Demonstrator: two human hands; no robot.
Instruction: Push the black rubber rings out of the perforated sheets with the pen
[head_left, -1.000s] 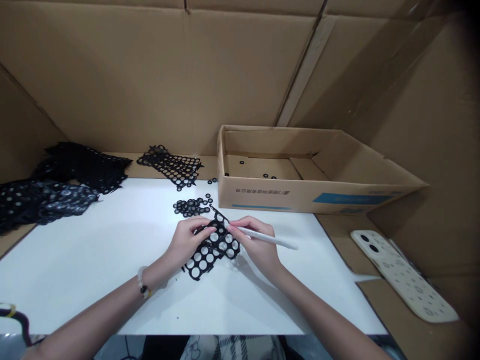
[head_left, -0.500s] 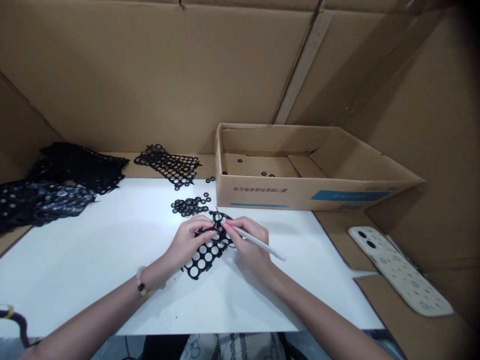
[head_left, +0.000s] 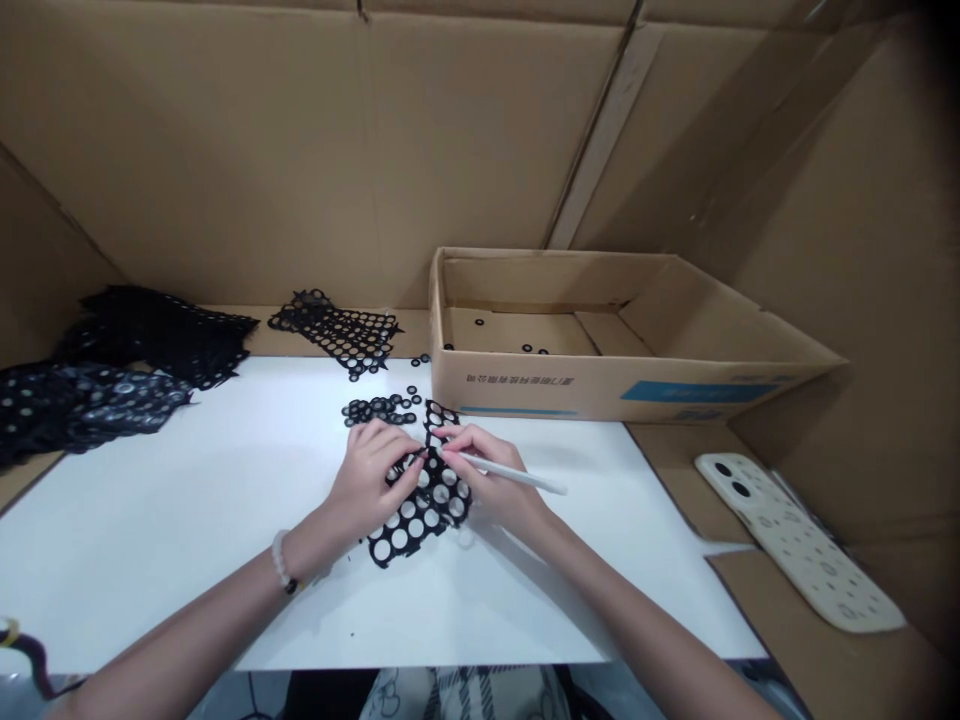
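Note:
A black sheet punched full of round holes [head_left: 420, 505] lies on the white table top [head_left: 187, 500] in front of me. My left hand [head_left: 371, 478] grips its upper left part, fingers curled over it. My right hand [head_left: 487, 480] pinches a thin white stick [head_left: 517, 477] like a pen, its tip at the sheet's top edge close to my left fingertips. A small heap of loose black rings [head_left: 379, 408] lies just beyond my hands.
An open cardboard box [head_left: 600, 385] with a few black rings inside stands behind my right hand. More punched black sheets [head_left: 337, 330] and dark piles [head_left: 112, 370] lie at the back left. A white perforated plate [head_left: 795, 540] rests at the right. Cardboard walls surround the table.
The sheet has been shifted and turned slightly under my hands, its far corner now sticking up toward the box. Both hands have moved a little away from me.

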